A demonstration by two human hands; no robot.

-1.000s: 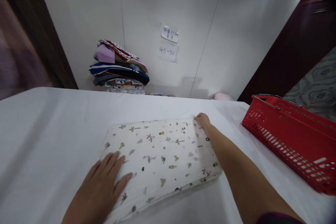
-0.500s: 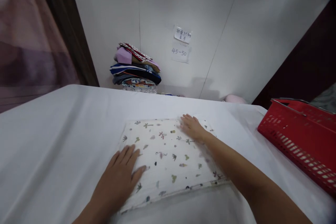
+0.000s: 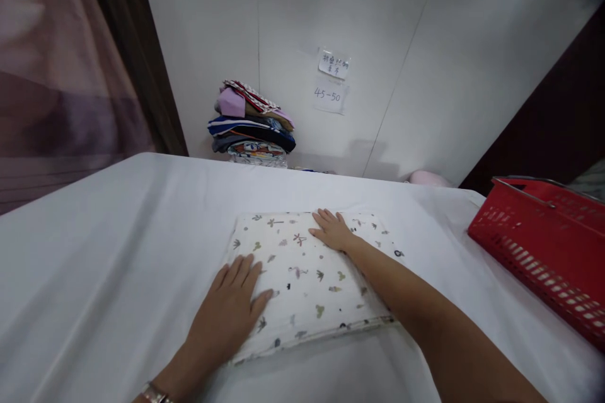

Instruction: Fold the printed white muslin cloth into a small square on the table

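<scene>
From my distant place I look through the head camera, and I find the folded cloth (image 3: pixel 307 293) lying flat on the white table (image 3: pixel 179 239), in front of the person, between both hands. The cloth is white, with small printed plants and a pink flamingo; along its near edge I can see several thin layers, one upon another.

The left hand (image 3: pixel 229 308) lies palm down over the left side of the cloth. Its fingers are extended and only a little apart, with the thumb well away from them — it pinches nothing that I can see. At this wrist there is a metallic band (image 3: pixel 154 392), partly cut by the picture border.

The right hand (image 3: pixel 333 232) is also palm down, near the far edge of the cloth. Its fingers are spread, the thumb stands apart, and I see nothing pinched there. How strongly each hand presses, I cannot tell. The right forearm crosses over the right part of the cloth and hides some of it.

At the right side of the table is a red basket (image 3: pixel 543 252) with a metal handle, well apart from the cloth. Beyond the far edge I see a pile of folded textiles (image 3: pixel 250 129) before the pale wall (image 3: pixel 359 6) — and two paper labels (image 3: pixel 333 65) on this wall, the lower reading "45-50".
</scene>
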